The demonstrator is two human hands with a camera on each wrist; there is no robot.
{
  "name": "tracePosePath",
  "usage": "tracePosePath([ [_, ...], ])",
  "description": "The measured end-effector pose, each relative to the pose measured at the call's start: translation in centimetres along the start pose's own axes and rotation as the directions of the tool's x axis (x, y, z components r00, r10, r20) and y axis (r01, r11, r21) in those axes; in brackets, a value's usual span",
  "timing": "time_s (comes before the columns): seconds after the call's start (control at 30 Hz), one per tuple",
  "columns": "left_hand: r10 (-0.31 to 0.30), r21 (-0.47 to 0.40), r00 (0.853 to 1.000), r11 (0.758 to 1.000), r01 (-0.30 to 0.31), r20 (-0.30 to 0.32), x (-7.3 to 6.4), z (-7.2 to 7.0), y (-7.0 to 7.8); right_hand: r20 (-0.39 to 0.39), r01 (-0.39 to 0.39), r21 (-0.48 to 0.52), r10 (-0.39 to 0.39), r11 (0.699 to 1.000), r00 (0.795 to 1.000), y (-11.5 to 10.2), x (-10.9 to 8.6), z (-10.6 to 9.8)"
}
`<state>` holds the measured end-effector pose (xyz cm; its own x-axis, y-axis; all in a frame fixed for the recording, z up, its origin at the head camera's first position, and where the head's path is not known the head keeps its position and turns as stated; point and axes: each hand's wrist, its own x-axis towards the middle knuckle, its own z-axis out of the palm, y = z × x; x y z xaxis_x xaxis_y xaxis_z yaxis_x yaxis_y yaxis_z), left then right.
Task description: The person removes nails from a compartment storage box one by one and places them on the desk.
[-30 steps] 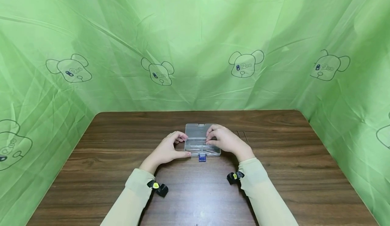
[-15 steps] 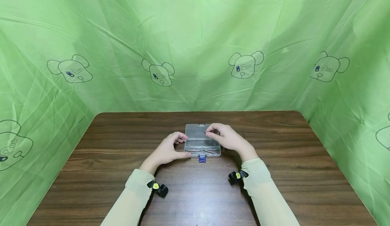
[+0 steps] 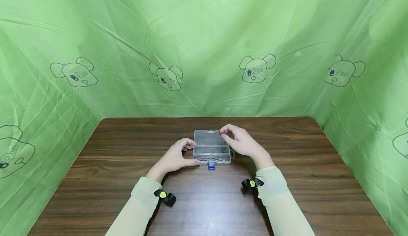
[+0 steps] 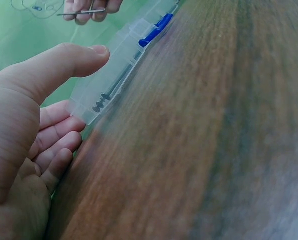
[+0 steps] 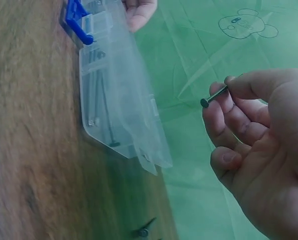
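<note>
At the centre of the head view, a shallow rectangular box of clear plastic (image 3: 210,149) sits on a dark brown wood-grain bench (image 3: 204,202). Its clear flat lid (image 3: 206,137) is folded back toward the top of the frame, and a bright blue plastic latch (image 3: 211,166) stands at the middle of its front edge. Slim grey metal nails (image 5: 106,107) lie inside, along the front of the box.

The left hand (image 3: 173,157) holds the left end of the box, thumb at the front corner and fingers bent round toward the back; in the left wrist view these fingers touch the box's corner.

The right hand (image 3: 242,142), just right of the lid, is partly curled. In the right wrist view it pinches a dark metal nail with a round flat head (image 5: 216,95) between thumb and fingers, the head pointing left, apart from the box. At the bottom of that view a dark loose nail (image 5: 144,232) lies on the bench, partly blurred.

Pale sleeves (image 3: 130,207) cover both forearms. Green cloth (image 3: 204,34) printed with outlined animal heads (image 3: 257,69) fills the upper frame.
</note>
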<state>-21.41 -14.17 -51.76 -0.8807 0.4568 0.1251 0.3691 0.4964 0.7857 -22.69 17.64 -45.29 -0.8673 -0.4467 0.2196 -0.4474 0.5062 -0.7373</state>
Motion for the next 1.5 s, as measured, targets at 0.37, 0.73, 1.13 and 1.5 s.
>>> tracePosePath([
  [0.37, -0.001, -0.003, 1.000, 1.000, 0.001, 0.003, -0.2, 0.0, 0.0, -0.167, 0.018, -0.064, -0.028, 0.998, 0.986, -0.5, -1.3, -1.8],
  [0.73, 0.002, -0.006, 1.000, 1.000, -0.002, 0.002, -0.3, 0.0, -0.1, -0.330, -0.081, -0.062, 0.056, 0.995, 0.942, 0.7, -3.3, -4.5],
  [1.13, 0.009, 0.006, 1.000, 1.000, -0.009, 0.001, -0.1, 0.1, 0.1, -0.339, -0.209, -0.100, 0.164, 0.973, 0.926, 5.2, -6.4, -6.8],
  [1.5, 0.001, 0.000, 1.000, 1.000, -0.001, 0.001, 0.0, -0.1, -0.1, -0.261, -0.332, -0.144, 0.288, 0.932, 0.921, 8.3, -7.9, -7.6],
])
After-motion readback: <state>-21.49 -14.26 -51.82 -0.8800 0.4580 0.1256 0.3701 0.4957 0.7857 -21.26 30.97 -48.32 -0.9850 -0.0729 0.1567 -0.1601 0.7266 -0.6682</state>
